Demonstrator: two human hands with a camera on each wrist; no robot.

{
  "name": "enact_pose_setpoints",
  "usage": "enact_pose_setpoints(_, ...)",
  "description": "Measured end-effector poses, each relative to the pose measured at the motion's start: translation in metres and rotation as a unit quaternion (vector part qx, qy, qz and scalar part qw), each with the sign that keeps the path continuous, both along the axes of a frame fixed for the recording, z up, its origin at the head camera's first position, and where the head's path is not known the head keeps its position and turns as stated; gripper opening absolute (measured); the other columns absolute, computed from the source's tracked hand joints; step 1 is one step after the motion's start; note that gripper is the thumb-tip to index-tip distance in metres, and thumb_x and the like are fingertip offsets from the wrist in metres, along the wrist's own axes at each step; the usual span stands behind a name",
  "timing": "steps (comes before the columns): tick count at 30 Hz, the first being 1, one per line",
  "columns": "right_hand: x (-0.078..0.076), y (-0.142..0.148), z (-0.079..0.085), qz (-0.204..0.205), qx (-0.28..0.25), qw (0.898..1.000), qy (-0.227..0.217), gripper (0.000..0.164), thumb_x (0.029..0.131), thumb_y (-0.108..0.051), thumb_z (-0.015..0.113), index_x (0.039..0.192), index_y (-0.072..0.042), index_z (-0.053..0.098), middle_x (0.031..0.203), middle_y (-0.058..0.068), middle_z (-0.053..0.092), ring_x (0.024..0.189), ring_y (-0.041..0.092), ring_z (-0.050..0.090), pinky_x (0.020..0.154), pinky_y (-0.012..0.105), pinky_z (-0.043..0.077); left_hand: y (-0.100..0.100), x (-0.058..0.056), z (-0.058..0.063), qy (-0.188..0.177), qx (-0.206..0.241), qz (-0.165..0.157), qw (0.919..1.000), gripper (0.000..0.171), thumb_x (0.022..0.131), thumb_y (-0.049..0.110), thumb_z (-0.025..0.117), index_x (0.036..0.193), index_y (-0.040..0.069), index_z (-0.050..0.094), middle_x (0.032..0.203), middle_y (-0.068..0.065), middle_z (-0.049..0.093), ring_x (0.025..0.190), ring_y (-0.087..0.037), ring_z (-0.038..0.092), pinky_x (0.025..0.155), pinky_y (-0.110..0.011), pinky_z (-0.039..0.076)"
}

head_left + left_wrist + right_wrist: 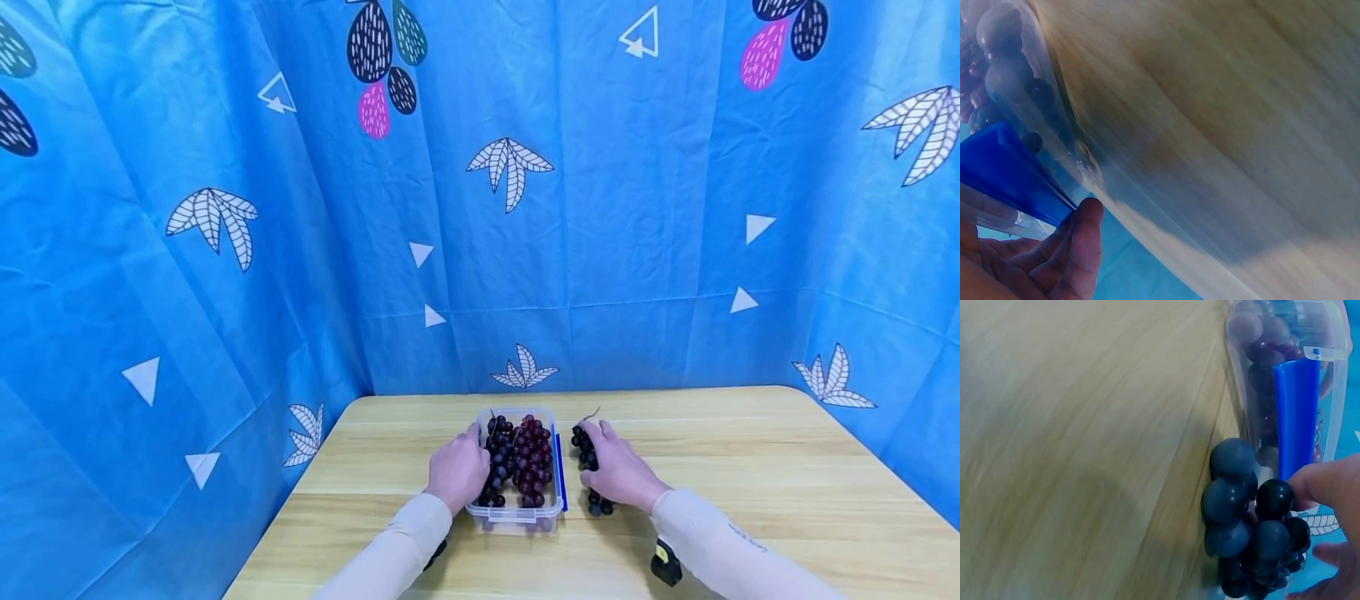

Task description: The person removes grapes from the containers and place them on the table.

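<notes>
A clear plastic container (510, 517) with blue side clips holds a bunch of dark grapes (498, 454) on the left and a bunch of red grapes (534, 462) on the right. My left hand (457, 468) grips its left side, the fingertips at the blue clip (1010, 169) in the left wrist view. To the container's right, a bunch of black grapes (1247, 519) lies on the table with its stem pointing away. Over that bunch, my right hand (621, 468) holds it between thumb and fingers, covering its middle in the head view.
The light wooden table (765, 467) extends to both sides of the container. A blue patterned curtain (600, 233) hangs behind the table and along its sides. The right blue clip (560, 472) sticks out between the container and the loose bunch.
</notes>
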State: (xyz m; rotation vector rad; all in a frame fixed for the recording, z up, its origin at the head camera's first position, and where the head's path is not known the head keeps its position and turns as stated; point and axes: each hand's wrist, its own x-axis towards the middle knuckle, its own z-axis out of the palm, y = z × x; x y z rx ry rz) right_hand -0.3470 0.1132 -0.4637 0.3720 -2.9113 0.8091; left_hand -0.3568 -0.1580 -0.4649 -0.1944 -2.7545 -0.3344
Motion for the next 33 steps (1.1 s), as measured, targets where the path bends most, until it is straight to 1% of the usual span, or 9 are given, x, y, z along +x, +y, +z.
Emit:
enact_pose_setpoints(4,0.000,0.001,-0.001,0.006,0.016,0.999,0.035,0.054,0.076,-0.023,0.069,0.127,-0.019,0.051,0.147,0.027,0.023,0.115,0.047,0.046,0.082,0.054,0.046,0.000,0.000,0.000,0.003,0.000,0.000,1.0000,0.050,0.089,0.026,0.047,0.135,0.007,0.046,0.102,-0.010,0.066,0.065,-0.018,0.058,0.054,-0.035,0.048)
enact_pose_setpoints(6,0.000,0.001,-0.001,0.007,0.020,0.999,0.041,0.049,0.076,-0.024,0.068,0.123,-0.017,0.055,0.146,0.027,0.024,0.116,0.048,0.045,0.085,0.057,0.044,0.000,-0.001,0.000,0.004,0.000,0.000,1.0000,0.050,0.089,0.026,0.048,0.135,0.007,0.046,0.101,-0.010,0.066,0.064,-0.018,0.058,0.054,-0.035,0.048)
enact_pose_setpoints(8,0.000,0.001,-0.001,0.005,0.024,0.999,0.042,0.051,0.077,-0.026,0.067,0.126,-0.016,0.054,0.145,0.028,0.026,0.118,0.048,0.043,0.088,0.059,0.042,0.000,-0.001,0.001,0.005,0.002,-0.001,1.0000,0.050,0.089,0.026,0.048,0.135,0.007,0.046,0.101,-0.010,0.066,0.063,-0.018,0.057,0.053,-0.034,0.047)
enact_pose_setpoints(13,-0.002,0.002,-0.002,0.005,0.030,0.999,0.040,0.066,0.078,-0.027,0.066,0.138,-0.014,0.043,0.143,0.027,0.031,0.121,0.049,0.039,0.091,0.061,0.039,0.001,0.000,0.002,0.007,0.000,-0.002,1.0000,0.049,0.089,0.026,0.048,0.134,0.007,0.046,0.101,-0.009,0.066,0.064,-0.018,0.058,0.054,-0.034,0.048)
enact_pose_setpoints(18,-0.004,0.003,-0.005,0.006,0.039,0.998,0.039,0.071,0.079,-0.029,0.066,0.142,-0.015,0.037,0.142,0.026,0.033,0.121,0.051,0.037,0.091,0.062,0.038,0.000,0.000,0.001,0.009,0.000,-0.004,1.0000,0.049,0.088,0.026,0.048,0.134,0.007,0.047,0.100,-0.009,0.066,0.064,-0.017,0.058,0.054,-0.034,0.048)
enact_pose_setpoints(27,-0.001,0.005,-0.011,0.012,0.028,0.999,0.025,0.078,0.078,-0.030,0.068,0.146,-0.021,0.029,0.147,0.025,0.023,0.122,0.054,0.034,0.091,0.064,0.036,0.001,0.002,0.001,0.009,0.000,-0.002,1.0000,0.049,0.088,0.026,0.048,0.134,0.007,0.047,0.101,-0.010,0.066,0.070,-0.021,0.061,0.058,-0.037,0.050)
enact_pose_setpoints(29,0.000,0.005,-0.012,0.010,0.022,0.999,0.020,0.081,0.078,-0.030,0.068,0.146,-0.021,0.027,0.148,0.026,0.021,0.121,0.053,0.036,0.089,0.063,0.039,0.001,0.002,0.001,0.009,0.000,-0.001,1.0000,0.049,0.088,0.026,0.048,0.133,0.007,0.047,0.101,-0.010,0.066,0.071,-0.022,0.062,0.059,-0.037,0.051)
enact_pose_setpoints(31,0.000,0.005,-0.012,0.008,0.018,1.000,0.017,0.082,0.077,-0.031,0.069,0.147,-0.021,0.026,0.148,0.026,0.019,0.119,0.051,0.041,0.082,0.056,0.046,0.001,0.002,0.002,0.007,0.000,0.000,1.0000,0.049,0.089,0.025,0.048,0.134,0.007,0.047,0.101,-0.010,0.066,0.071,-0.021,0.062,0.059,-0.037,0.051)
enact_pose_setpoints(33,0.000,0.004,-0.011,0.005,0.015,1.000,0.016,0.084,0.076,-0.031,0.070,0.147,-0.021,0.026,0.148,0.027,0.018,0.116,0.050,0.044,0.072,0.047,0.050,0.000,0.003,0.002,0.005,0.001,0.000,1.0000,0.049,0.089,0.025,0.048,0.134,0.007,0.047,0.102,-0.010,0.066,0.071,-0.021,0.062,0.059,-0.037,0.051)
